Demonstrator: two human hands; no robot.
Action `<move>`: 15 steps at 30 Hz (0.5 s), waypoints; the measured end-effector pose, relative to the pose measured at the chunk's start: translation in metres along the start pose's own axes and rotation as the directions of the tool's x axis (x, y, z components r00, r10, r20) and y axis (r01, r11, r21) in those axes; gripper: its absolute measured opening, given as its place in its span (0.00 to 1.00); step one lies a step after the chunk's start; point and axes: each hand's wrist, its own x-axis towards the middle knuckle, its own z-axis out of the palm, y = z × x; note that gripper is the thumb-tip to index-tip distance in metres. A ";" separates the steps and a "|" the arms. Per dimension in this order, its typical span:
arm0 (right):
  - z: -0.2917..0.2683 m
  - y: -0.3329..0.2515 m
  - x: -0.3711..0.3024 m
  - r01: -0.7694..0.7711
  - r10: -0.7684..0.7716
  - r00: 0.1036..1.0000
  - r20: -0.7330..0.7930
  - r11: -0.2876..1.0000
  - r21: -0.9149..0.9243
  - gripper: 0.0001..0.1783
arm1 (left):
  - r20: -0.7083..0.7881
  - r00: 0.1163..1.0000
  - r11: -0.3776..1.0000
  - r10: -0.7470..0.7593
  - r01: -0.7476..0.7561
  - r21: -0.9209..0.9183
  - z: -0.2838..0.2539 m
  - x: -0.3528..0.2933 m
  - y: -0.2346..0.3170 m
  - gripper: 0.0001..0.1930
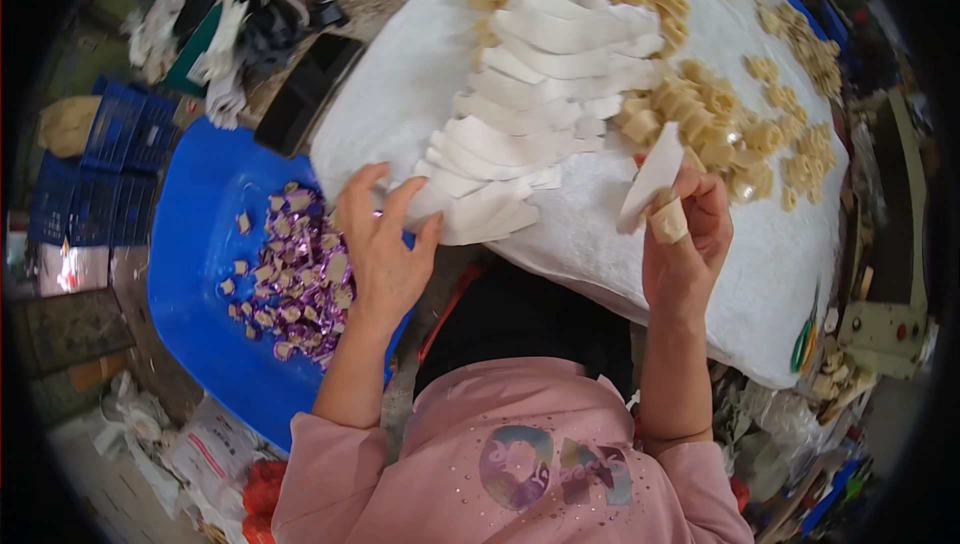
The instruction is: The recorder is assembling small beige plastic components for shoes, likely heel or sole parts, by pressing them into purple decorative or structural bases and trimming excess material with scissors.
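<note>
Pink shirt nearest, left hand was spread, fanned white strips lay just right of it, purple pieces lay in blue bin left of it, right hand pinched one white strip, beige rolls beyond.

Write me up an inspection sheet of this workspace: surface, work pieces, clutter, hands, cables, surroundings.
Surface: white worktop, loaded with pieces.
Job's things: overlapping white strips; tan rolled pieces; purple and tan pieces inside a blue tub.
Clutter: dark phone by the worktop's left edge; scissors at its right.
Left hand: spread beside the nearest strips; contact unclear.
Right hand: pinching one white strip; tan band around its thumb.
Cables: none clearly made out.
Surroundings: blue crates left; greenish metal frame right.
</note>
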 end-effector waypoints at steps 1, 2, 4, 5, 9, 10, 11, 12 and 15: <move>-0.011 -0.006 -0.003 0.007 -0.007 1.000 0.000 0.992 -0.123 0.08 | -0.019 0.998 0.997 0.057 -0.056 0.057 0.001 0.002 0.008 0.20; -0.023 -0.006 -0.007 -0.008 0.017 0.999 0.044 0.982 -0.190 0.08 | -0.005 0.997 0.997 0.077 -0.076 0.032 -0.002 0.004 0.021 0.20; -0.027 -0.012 -0.013 0.013 0.036 0.988 0.149 0.949 -0.315 0.07 | 0.102 0.973 0.915 0.205 -0.154 -0.373 -0.004 0.010 0.047 0.21; -0.028 -0.014 -0.016 0.071 0.018 0.976 0.218 0.917 -0.392 0.06 | 0.220 0.923 0.770 0.315 -0.113 -0.628 0.002 0.013 0.056 0.21; -0.039 -0.020 -0.030 0.040 0.124 0.940 0.317 0.884 -0.466 0.08 | 0.394 0.807 0.425 0.441 0.199 -0.883 0.038 0.003 0.096 0.15; -0.048 -0.021 -0.031 0.040 0.118 0.947 0.299 0.880 -0.474 0.08 | 0.393 0.797 0.418 0.459 0.197 -0.887 0.043 0.000 0.101 0.15; -0.061 -0.022 -0.032 -0.003 0.126 0.959 0.254 0.901 -0.434 0.09 | 0.467 0.799 0.361 0.378 0.338 -0.869 0.047 -0.003 0.105 0.16; -0.073 -0.022 -0.033 -0.042 0.134 0.967 0.216 0.921 -0.386 0.11 | 0.542 0.786 0.293 0.295 0.466 -0.835 0.048 -0.003 0.107 0.17; -0.108 -0.032 -0.034 0.137 -0.076 0.991 0.115 0.464 -0.875 0.20 | 0.635 0.737 0.284 0.233 0.573 -0.769 0.053 -0.002 0.111 0.21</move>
